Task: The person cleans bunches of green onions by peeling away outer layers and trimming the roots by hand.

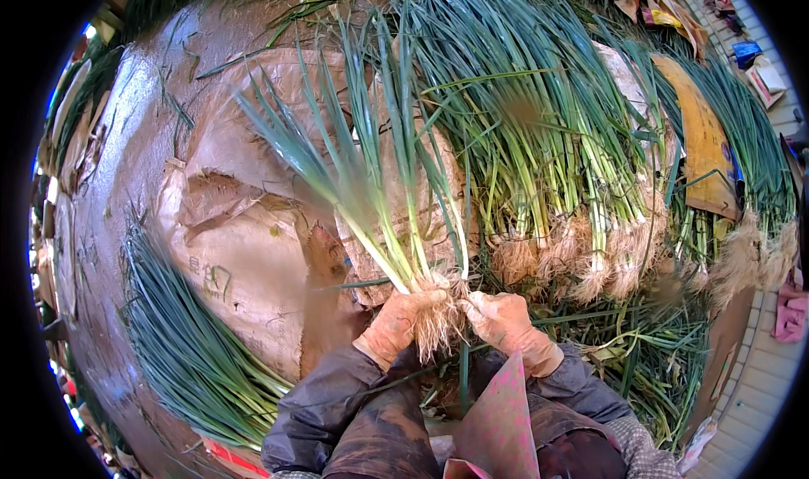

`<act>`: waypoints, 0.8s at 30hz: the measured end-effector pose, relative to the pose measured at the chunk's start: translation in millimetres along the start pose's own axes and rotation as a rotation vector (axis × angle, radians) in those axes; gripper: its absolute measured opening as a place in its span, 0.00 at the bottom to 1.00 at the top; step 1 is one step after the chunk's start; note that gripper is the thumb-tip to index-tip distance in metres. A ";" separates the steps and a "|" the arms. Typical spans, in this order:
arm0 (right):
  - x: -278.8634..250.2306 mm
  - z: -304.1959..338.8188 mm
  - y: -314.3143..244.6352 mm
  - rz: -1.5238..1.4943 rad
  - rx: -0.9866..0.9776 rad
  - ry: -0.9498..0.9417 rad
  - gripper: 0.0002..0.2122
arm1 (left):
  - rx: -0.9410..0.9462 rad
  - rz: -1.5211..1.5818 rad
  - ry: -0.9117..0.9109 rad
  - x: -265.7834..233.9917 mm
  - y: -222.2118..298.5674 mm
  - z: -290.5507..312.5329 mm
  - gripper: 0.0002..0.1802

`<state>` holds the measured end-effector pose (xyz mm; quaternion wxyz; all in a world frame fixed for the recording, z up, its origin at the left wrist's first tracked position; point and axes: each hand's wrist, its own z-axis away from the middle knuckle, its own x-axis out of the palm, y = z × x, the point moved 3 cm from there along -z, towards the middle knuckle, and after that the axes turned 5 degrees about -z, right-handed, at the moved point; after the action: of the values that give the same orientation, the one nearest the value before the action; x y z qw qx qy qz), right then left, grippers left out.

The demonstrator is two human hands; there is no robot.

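My left hand (403, 317), in a soiled orange-tan glove, is closed around the root end of a small bunch of green onions (392, 235). Their pale stalks and long green leaves fan up and away from me. Stringy roots (438, 323) hang out between my two hands. My right hand (506, 319), gloved alike, has its fingertips pinched together against the right side of these roots, by the base of the rightmost stalk. What lies between those fingertips is hidden. A narrow green leaf (463, 378) dangles below them.
A large pile of green onions (522, 142) lies at the right, roots toward me. Another heap (194, 336) sits at the lower left. Tan sacking (244, 285) covers ground ahead. Loose trimmed leaves (649, 369) lie lower right, and a yellow-brown board (704, 150) rests farther right.
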<state>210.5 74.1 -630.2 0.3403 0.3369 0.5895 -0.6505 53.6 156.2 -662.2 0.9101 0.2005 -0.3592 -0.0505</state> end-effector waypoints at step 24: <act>-52.2 -92.2 115.2 0.486 0.281 0.044 0.17 | 0.011 -0.101 -0.133 52.2 13.3 -4.9 0.19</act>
<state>339.0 160.0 -655.5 0.4233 0.5261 0.4027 -0.6179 94.7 157.7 -627.0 0.8793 0.2197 -0.4086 -0.1075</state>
